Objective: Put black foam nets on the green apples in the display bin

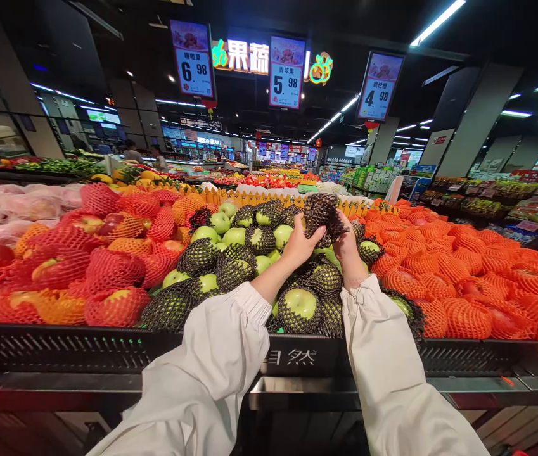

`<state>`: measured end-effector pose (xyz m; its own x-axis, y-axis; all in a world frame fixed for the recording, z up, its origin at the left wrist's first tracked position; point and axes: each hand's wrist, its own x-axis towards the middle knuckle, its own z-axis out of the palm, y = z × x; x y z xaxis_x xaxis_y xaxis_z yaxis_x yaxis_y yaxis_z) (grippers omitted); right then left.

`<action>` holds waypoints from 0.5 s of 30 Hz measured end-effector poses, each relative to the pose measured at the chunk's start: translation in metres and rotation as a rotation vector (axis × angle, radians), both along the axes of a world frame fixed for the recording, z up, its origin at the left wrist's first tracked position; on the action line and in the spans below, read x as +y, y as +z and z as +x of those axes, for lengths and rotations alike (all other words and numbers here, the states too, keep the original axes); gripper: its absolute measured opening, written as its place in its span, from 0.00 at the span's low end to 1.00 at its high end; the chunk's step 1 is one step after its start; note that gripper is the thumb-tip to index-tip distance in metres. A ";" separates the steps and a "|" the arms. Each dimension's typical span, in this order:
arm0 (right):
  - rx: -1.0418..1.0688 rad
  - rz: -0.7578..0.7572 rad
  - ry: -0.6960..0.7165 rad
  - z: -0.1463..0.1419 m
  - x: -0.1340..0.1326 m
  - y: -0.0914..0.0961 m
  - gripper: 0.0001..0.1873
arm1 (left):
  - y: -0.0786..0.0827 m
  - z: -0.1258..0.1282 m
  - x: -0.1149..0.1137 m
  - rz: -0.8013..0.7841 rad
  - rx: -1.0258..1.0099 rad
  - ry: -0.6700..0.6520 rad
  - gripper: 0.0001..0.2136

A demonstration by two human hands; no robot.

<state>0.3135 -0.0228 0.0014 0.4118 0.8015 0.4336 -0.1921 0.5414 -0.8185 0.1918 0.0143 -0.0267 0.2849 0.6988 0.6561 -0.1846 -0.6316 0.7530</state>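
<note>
Both my hands hold up a piece of fruit wrapped in a black foam net (322, 216) above a heap of green apples (249, 253). My left hand (301, 244) grips the netted fruit from the left and below, fingers curled. My right hand (347, 244) grips it from the right, seen mostly from the back. Many of the green apples wear the same black nets; a few are bare (220, 221). Both my arms are in white sleeves.
Red and orange netted fruit (107, 266) lies to the left, orange netted fruit (463, 278) to the right. A black display rim (107, 348) runs along the front. Price signs (286, 73) hang overhead. More produce stands and people stand far behind.
</note>
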 end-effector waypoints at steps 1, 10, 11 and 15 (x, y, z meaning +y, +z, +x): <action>-0.055 0.092 -0.021 0.001 0.000 0.001 0.09 | 0.000 0.000 0.001 -0.010 -0.019 0.000 0.26; -0.060 0.258 0.042 0.003 -0.001 0.001 0.10 | 0.001 -0.002 0.006 -0.046 -0.083 0.026 0.28; -0.040 0.261 0.052 0.004 -0.001 0.000 0.09 | 0.001 -0.002 0.005 -0.049 -0.078 0.029 0.27; 0.051 0.220 0.102 0.005 0.000 0.001 0.09 | 0.002 -0.003 0.004 -0.049 -0.097 0.040 0.27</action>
